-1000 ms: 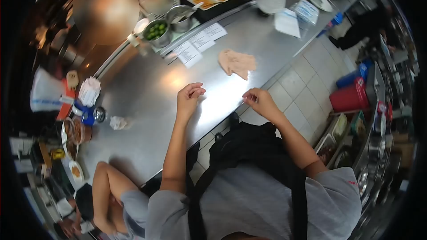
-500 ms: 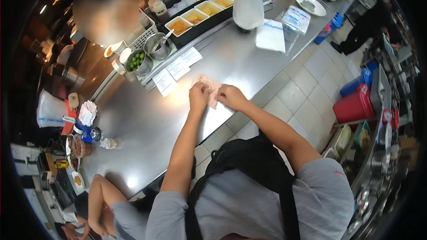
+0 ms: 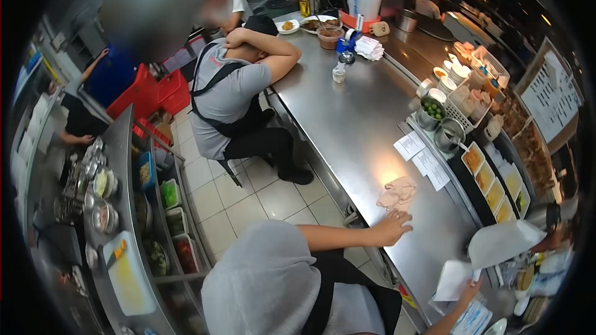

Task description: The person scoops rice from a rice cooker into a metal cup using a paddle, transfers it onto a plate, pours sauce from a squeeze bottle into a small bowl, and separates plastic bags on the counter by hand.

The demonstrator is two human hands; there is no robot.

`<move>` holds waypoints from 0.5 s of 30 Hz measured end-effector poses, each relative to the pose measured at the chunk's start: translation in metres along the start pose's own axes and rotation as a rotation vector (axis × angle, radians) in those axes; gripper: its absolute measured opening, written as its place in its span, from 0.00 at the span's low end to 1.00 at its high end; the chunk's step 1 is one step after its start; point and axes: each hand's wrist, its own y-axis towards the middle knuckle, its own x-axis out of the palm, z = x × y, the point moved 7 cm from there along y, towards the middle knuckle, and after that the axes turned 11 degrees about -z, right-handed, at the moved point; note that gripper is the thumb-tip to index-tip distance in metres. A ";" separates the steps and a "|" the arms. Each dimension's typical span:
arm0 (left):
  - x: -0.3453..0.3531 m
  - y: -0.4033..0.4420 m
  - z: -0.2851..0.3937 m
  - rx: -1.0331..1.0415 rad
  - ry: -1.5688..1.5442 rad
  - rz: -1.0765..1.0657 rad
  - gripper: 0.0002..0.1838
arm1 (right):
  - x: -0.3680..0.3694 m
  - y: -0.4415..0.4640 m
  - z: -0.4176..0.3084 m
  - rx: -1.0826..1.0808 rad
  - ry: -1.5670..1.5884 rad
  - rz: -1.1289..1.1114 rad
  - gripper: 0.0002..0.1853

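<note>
A crumpled pale pink cloth [image 3: 397, 193] lies on the steel counter [image 3: 323, 108]. My left hand [image 3: 391, 227] is just beside it, fingers spread and low over the counter, holding nothing. Lower right, my right hand [image 3: 470, 290] has its fingers closed at the edge of a flat white plastic pack [image 3: 454, 279]; the fingertips are partly hidden. Under and beside that hand is a clear pack with blue print [image 3: 473, 317]. A large white translucent bag [image 3: 506, 243] stands just beyond the white pack.
Paper slips [image 3: 425, 161] lie by a pot of green limes [image 3: 429, 111] and white topping trays [image 3: 484, 177]. A co-worker [image 3: 233, 90] sits leaning on the counter's far end. Left, across the tiled floor [image 3: 248, 205], a shelf unit holds a cutting board [image 3: 129, 276] with a knife.
My view has swung left. Both hands have let go of the pink cloth, which now lies spread on the counter; my right hand has moved to the white plastic pack.
</note>
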 end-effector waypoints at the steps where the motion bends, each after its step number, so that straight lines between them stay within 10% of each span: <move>1: 0.006 0.001 0.003 -0.009 0.010 0.012 0.16 | 0.012 0.001 -0.001 0.148 -0.208 -0.182 0.24; 7: 0.010 0.043 0.000 -0.176 0.132 -0.038 0.21 | 0.030 -0.032 -0.078 0.419 -0.471 -0.373 0.26; 10: -0.015 0.052 -0.050 -0.646 0.224 0.043 0.28 | 0.023 -0.039 -0.051 0.323 -0.268 -0.259 0.23; 15: 0.030 0.037 -0.084 -0.601 0.231 0.080 0.32 | 0.007 -0.022 -0.055 -0.055 -0.156 -0.348 0.08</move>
